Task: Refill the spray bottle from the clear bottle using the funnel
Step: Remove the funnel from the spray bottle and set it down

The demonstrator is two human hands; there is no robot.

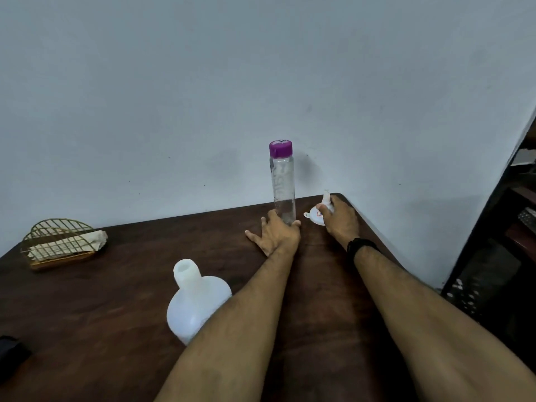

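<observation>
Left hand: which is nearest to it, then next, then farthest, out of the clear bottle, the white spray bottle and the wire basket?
From the left hand:
1. Clear bottle, touching the hand at its base.
2. White spray bottle, open-necked, nearer the person, beside the forearm.
3. Wire basket, far off at the table's left edge.

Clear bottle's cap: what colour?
Purple, on the cap of the clear bottle; head view.

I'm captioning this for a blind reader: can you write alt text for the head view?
A person's left hand holds the base of a capped clear bottle while the right hand grips a white funnel. An open white bottle stands nearer on the brown table.
</observation>
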